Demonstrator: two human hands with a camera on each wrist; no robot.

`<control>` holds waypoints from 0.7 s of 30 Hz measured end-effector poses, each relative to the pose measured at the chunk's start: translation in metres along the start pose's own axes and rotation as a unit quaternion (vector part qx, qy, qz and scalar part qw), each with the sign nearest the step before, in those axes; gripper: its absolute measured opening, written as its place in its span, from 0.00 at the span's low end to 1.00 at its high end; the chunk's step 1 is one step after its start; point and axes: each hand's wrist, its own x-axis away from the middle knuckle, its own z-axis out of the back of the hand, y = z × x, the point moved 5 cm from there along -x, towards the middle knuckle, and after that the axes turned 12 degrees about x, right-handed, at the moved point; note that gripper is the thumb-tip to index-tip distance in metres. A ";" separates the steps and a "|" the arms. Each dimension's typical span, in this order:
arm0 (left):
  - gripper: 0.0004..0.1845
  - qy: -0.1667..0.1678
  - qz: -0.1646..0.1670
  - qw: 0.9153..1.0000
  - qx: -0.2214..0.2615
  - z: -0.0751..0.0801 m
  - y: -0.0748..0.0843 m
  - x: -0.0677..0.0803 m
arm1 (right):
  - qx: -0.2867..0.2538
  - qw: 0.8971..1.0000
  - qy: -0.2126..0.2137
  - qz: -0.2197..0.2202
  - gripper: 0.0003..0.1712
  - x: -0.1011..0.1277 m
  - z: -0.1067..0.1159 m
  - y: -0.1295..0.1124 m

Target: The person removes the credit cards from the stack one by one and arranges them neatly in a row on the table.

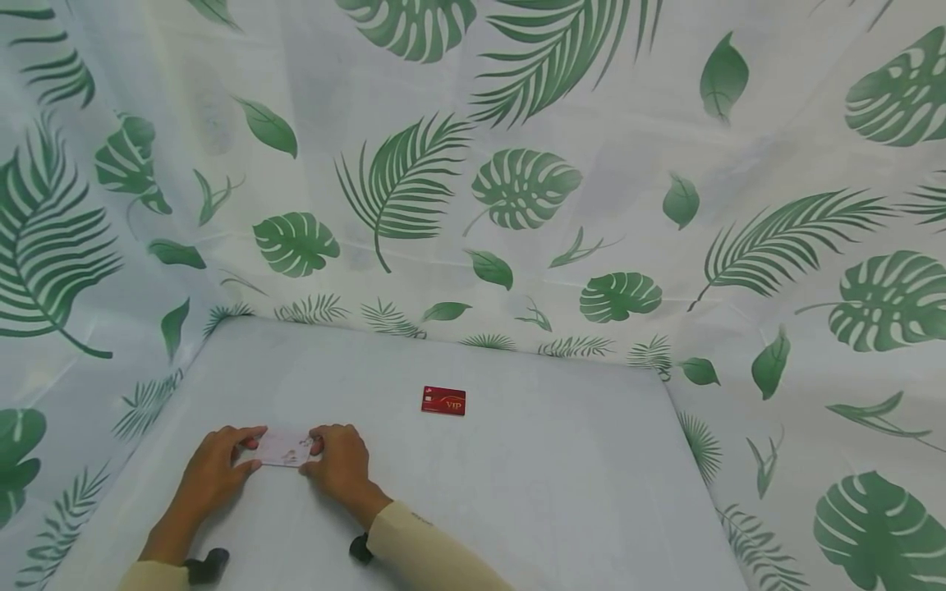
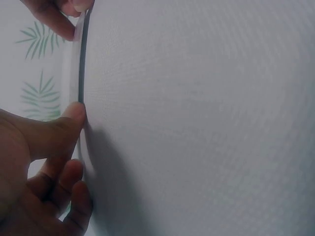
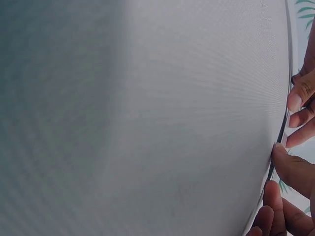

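A white cloth-covered table (image 1: 517, 492) carries a red VIP card (image 1: 443, 400) near its far edge and a pale card (image 1: 284, 448) nearer the front

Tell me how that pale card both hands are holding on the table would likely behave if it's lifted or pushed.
The pale card looks thin and flat, so it is probably light. Lying flush on the smooth white table cover, it may slide when pushed and be hard to lift except by an edge. The left hand and right hand pinch its ends; it seems fairly stiff.

Pale card (image 1: 284, 448) print blurred; ends under hands.
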 end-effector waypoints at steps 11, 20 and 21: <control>0.31 -0.001 0.009 1.000 -0.007 -0.002 0.000 0.000 | 0.008 1.000 0.001 0.000 0.28 0.000 0.002 0.000; 0.31 0.006 -0.009 1.000 0.003 0.000 0.006 0.001 | -0.035 0.999 -0.008 0.006 0.30 0.002 0.003 0.010; 0.31 0.010 -0.015 1.000 0.005 0.001 0.007 0.001 | -0.042 0.999 -0.009 0.006 0.31 0.002 0.004 0.012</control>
